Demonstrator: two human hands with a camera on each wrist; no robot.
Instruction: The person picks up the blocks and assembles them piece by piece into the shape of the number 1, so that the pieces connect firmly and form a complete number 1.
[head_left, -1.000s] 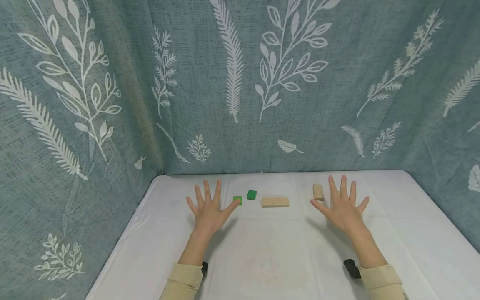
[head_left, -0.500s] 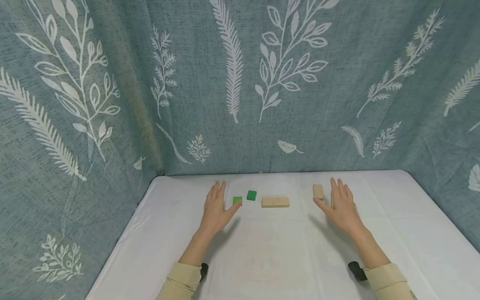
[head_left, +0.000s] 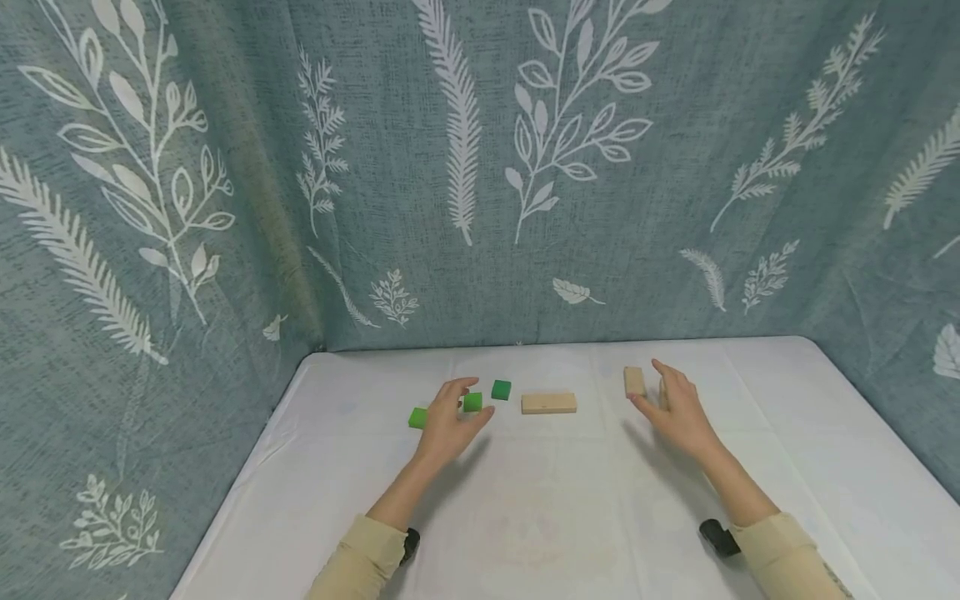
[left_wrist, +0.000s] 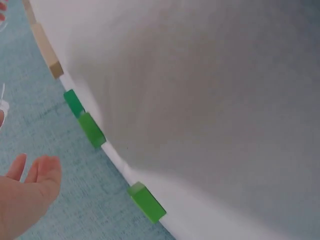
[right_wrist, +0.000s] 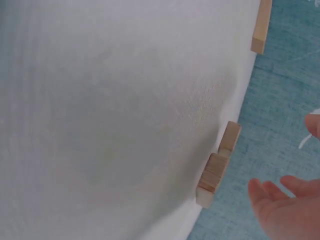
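Observation:
My left hand [head_left: 446, 427] hovers with loosely bent fingers and nothing in its grasp. A light green block [head_left: 472, 402] shows between its thumb and fingers in the head view, and another light green block [head_left: 417, 418] sticks out at its left. The left wrist view shows both, the nearer green block [left_wrist: 146, 202] apart from the fingers. My right hand [head_left: 679, 422], also holding nothing, hovers near an upright-looking wooden block [head_left: 634, 382]. A second wooden block [head_left: 663, 394] is partly hidden by that hand; in the right wrist view the wooden blocks [right_wrist: 213, 172] sit clear of the fingertips.
Between the hands lie a dark green block [head_left: 501, 390] and a longer wooden block [head_left: 549, 403] on the white-covered table [head_left: 540, 508]. A blue-green curtain [head_left: 420, 167] with white leaf prints hangs behind the table. Black wrist devices [head_left: 718, 537] are at both cuffs.
Both hands were spread wide; their fingers have drawn together and bent. The left hand has shifted rightward, uncovering a green block at its left. The blocks stay in place.

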